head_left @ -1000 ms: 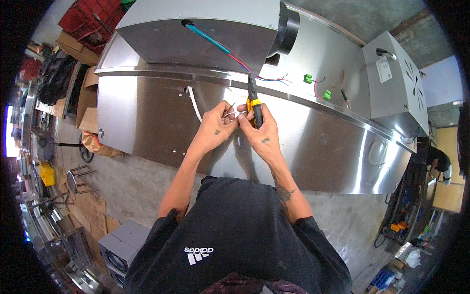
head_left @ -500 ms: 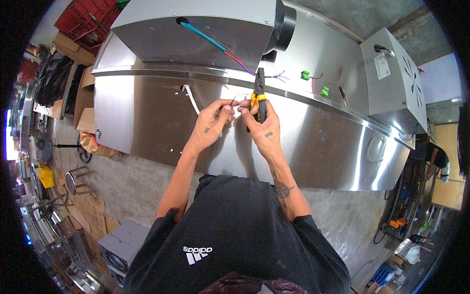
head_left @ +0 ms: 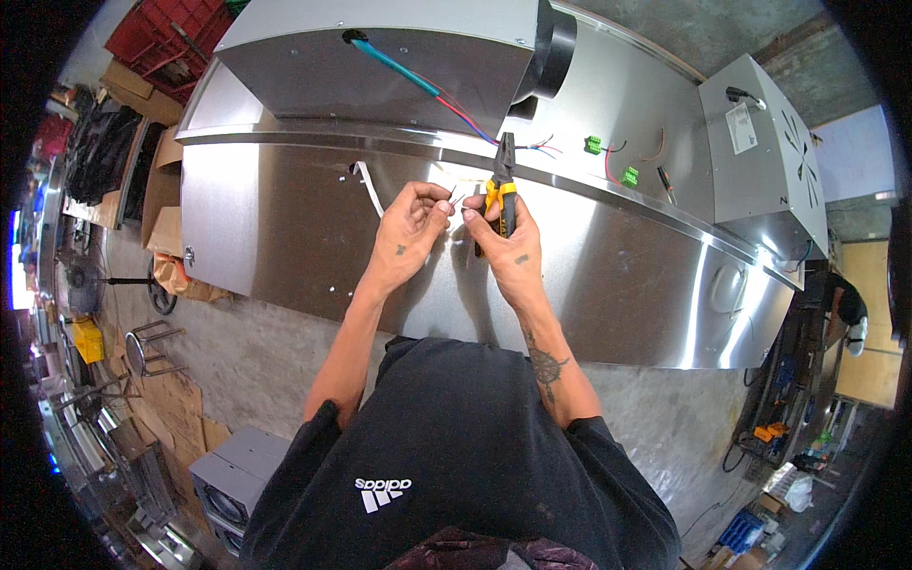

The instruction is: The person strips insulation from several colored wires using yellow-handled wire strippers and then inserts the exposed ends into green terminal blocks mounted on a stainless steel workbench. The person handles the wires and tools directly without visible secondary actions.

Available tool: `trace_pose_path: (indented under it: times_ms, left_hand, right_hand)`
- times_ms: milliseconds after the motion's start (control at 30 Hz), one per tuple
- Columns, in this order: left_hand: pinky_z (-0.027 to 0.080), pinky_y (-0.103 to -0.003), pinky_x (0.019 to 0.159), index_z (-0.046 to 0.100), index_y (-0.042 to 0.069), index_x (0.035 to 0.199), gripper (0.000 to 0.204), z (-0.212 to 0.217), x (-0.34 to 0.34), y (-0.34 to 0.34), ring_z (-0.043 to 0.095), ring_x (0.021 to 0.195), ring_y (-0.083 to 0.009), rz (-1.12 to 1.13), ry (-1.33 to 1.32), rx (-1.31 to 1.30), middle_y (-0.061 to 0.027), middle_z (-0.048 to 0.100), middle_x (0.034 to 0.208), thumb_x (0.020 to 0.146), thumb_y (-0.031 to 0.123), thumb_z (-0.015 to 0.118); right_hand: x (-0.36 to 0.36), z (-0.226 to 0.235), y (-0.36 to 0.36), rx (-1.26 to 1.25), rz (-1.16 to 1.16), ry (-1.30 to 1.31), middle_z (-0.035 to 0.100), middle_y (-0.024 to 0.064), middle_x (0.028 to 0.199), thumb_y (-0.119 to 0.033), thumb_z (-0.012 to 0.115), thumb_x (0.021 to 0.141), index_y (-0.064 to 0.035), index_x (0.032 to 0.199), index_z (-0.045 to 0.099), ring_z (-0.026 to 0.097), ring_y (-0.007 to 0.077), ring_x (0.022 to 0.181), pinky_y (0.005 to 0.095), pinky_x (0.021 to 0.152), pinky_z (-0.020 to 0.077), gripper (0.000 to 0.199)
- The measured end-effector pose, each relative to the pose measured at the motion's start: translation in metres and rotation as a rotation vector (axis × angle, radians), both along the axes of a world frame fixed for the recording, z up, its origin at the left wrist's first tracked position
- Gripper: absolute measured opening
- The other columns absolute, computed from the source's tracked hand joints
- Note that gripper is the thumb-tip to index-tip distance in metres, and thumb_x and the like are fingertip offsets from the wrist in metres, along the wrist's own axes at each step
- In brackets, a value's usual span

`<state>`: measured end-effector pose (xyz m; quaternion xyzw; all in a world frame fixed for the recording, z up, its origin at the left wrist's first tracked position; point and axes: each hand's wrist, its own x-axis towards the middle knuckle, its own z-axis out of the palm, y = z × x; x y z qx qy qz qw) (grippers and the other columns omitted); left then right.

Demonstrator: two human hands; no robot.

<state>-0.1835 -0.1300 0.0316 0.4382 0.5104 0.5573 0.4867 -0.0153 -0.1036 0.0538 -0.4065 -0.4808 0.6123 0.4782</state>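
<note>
Pliers with yellow and black handles (head_left: 501, 190) are held in my right hand (head_left: 510, 236), their jaws pointing away from me. The thumb and forefinger of that hand also come together close to my left hand (head_left: 415, 228). My left fingers pinch a thin dark wire (head_left: 454, 199), its end showing between the two hands. Both hands hover over the shiny metal panel (head_left: 608, 275). Beyond them, a teal-sleeved cable (head_left: 399, 71) ends in loose red and blue wires. A white strip-like cable (head_left: 369, 190) comes out of a hole left of my left hand.
A grey metal box with a black round duct (head_left: 546, 52) stands at the far side. Two green connectors (head_left: 593, 144) and a screwdriver-like tool (head_left: 667, 185) lie right of the wires. Another grey box (head_left: 765, 157) stands far right. A stool (head_left: 142, 351) is at left; a person (head_left: 845, 309) is at right.
My fingertips have shifted slightly, and the thin wire between them has changed its angle. The pliers stay in my right hand, almost in the same place.
</note>
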Motion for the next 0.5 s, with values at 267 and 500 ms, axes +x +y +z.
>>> trace_pose_path:
  times_ms: [267, 500]
  left_hand:
    - [0.054, -0.029, 0.088, 0.066, -0.001, 0.119, 0.021, 0.012, -0.009, 0.000, 0.065, 0.096, -0.0101, -0.088, -0.019, -0.118, -0.0042, 0.069, 0.105, 0.106, 0.015, 0.068]
    - [0.054, -0.028, 0.095, 0.068, 0.000, 0.117, 0.020, 0.010, -0.012, 0.001, 0.067, 0.103, -0.0099, -0.131, -0.079, -0.115, -0.0051, 0.072, 0.110, 0.101, 0.010, 0.075]
  right_hand:
    - [-0.005, -0.008, 0.001, -0.012, -0.080, -0.085, 0.070, 0.0046, 0.102, -0.005, 0.071, 0.101, -0.0065, 0.095, 0.053, 0.058, 0.0049, 0.081, 0.0225, 0.070, 0.0493, 0.019]
    - [-0.009, -0.010, 0.008, -0.027, -0.097, 0.168, 0.071, 0.0083, 0.111, -0.005, 0.071, 0.101, -0.0090, 0.093, 0.050, 0.064, 0.0080, 0.084, 0.0217, 0.071, 0.0521, 0.023]
